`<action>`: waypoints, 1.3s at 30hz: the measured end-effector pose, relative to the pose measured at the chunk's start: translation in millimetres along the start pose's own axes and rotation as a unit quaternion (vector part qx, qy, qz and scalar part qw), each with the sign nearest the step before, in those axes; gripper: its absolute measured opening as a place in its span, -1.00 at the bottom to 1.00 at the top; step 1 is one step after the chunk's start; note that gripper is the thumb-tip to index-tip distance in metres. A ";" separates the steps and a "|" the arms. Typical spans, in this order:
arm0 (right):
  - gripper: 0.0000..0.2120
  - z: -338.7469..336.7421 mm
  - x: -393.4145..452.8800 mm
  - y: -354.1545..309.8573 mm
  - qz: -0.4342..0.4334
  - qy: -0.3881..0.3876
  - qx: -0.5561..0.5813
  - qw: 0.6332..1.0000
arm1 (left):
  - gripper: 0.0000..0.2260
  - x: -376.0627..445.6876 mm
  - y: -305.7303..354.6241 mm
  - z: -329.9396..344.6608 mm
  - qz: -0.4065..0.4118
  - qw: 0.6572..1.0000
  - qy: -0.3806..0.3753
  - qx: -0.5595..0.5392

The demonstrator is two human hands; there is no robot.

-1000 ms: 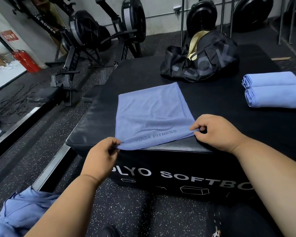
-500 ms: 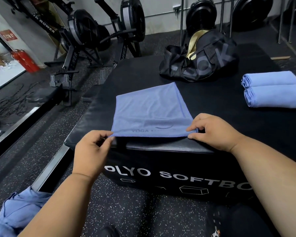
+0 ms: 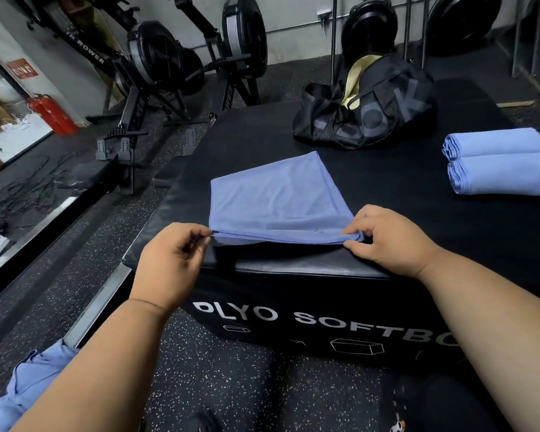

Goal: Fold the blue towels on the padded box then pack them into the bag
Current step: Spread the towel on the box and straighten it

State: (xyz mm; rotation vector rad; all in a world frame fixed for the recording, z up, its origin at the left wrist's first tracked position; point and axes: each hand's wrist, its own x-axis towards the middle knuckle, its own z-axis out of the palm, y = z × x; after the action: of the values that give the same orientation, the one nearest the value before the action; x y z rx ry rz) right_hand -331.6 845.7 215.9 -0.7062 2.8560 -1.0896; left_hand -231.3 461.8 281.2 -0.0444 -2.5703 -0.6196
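Presently the box (image 3: 387, 213) carries the bag (image 3: 365, 104) far, two folded towels (image 3: 499, 163) right, and the working towel (image 3: 275, 201) near. Both hands, left (image 3: 172, 263) and right (image 3: 390, 241), pinch its near corners. Risk: uneven pull skews the fold; a slipped corner drops it off the edge.

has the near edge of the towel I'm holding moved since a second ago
Yes. The towel's near edge has lifted and pulled back from the padded box's front rim, toward the bag.

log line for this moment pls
step: folding towel on box | left hand: pinching near-left corner | right hand: pinching near-right corner | two folded towels at right | bag behind
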 end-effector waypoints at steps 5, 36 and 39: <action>-0.90 0.4 2.5 0.8 0.006 0.003 -0.007 1.000 | -0.89 9.6 -0.3 -5.2 0.009 0.999 -0.019 0.034; -0.74 8.1 6.7 0.8 -0.010 0.050 -0.028 0.998 | -0.87 -0.9 -9.8 -14.5 -0.083 0.996 -0.002 -0.045; -0.74 6.6 7.3 -1.3 -0.004 0.052 -0.008 0.999 | -0.86 -3.1 -11.3 -14.0 -0.083 0.995 -0.005 -0.048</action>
State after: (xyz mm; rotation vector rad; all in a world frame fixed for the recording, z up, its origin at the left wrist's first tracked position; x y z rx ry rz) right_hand -336.6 837.6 212.9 -0.6815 2.9531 -1.1386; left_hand -223.8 445.8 285.8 0.1367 -2.5705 -0.8065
